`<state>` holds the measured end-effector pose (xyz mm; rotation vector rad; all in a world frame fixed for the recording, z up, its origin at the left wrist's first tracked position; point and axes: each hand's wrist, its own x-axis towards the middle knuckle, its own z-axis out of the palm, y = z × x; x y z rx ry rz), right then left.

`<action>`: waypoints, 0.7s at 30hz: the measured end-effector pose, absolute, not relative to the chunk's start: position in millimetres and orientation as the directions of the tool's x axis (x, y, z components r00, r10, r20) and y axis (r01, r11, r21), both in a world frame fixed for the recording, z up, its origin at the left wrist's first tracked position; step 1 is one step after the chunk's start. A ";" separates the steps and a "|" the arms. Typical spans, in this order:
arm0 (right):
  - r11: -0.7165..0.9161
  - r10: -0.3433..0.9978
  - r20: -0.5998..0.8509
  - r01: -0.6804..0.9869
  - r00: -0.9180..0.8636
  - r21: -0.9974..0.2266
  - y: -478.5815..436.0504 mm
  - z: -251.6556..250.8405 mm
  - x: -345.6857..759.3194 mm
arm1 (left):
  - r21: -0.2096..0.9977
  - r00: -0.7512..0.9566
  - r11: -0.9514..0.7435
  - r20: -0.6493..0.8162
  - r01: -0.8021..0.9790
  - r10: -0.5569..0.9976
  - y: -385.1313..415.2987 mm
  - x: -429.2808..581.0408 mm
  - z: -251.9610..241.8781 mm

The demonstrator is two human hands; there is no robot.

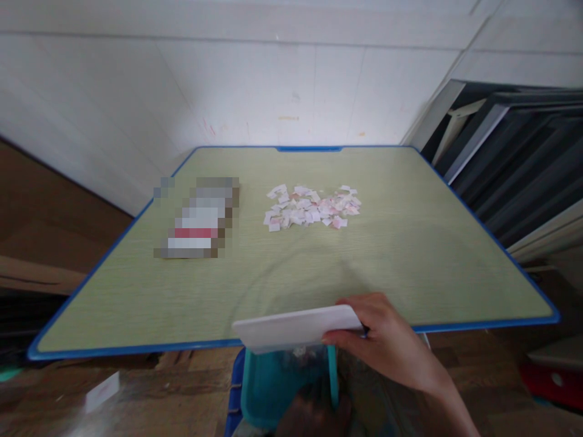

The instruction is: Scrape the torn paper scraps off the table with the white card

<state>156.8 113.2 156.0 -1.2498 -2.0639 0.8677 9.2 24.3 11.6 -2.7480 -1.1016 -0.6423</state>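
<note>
My right hand (380,340) grips a flat white piece with rounded corners (291,328) by its right end, thumb below and fingers above. The white piece is held nearly edge-on over the front edge of the table; whether it is a tray or a lid I cannot tell. Below it is a teal plastic container (266,388), part of its inside hidden by the white piece. In shadow and blurred, my left hand (314,413) is low at the container's right side; its fingers do not show clearly. Torn paper scraps (314,207) lie heaped on the table's middle.
The pale green table (387,261) has a blue rim and stands against a white wall (255,85). A pixelated box-like object (200,218) lies at left. Dark panels (514,152) lean at right. On the wooden floor lies a white paper piece (102,391).
</note>
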 end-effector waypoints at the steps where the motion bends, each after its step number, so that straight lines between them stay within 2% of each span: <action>1: 0.347 0.906 0.135 0.524 -0.400 -0.778 113.5 156.4 157.1 | 0.051 0.649 -0.732 0.425 0.679 0.631 24.0 9.1 11.4; 8: 0.234 0.958 0.156 0.344 -0.240 -0.909 112.7 152.8 156.4 | 0.056 0.656 -0.734 0.406 0.677 0.636 23.1 9.3 11.0; 11: 0.154 0.980 0.121 0.213 -0.160 -0.965 113.7 150.8 156.8 | 0.050 0.638 -0.722 0.429 0.690 0.640 24.7 10.6 14.6; 14: 0.067 0.974 0.044 0.098 -0.220 -0.993 121.4 157.1 166.7 | 0.037 0.623 -0.723 0.477 0.690 0.620 26.8 11.8 16.8; 17: 0.019 0.974 -0.014 0.145 -0.226 -0.989 142.6 169.4 190.7 | 0.025 0.619 -0.732 0.513 0.681 0.594 27.8 11.9 13.7; 19: 0.029 0.993 0.006 0.195 -0.119 -0.980 166.4 175.1 212.7 | 0.008 0.625 -0.735 0.520 0.678 0.582 27.5 11.5 9.2; 21: 0.060 0.998 0.057 0.186 -0.020 -0.981 196.0 175.0 236.6 | -0.076 0.666 -0.731 0.484 0.678 0.568 26.7 10.8 5.5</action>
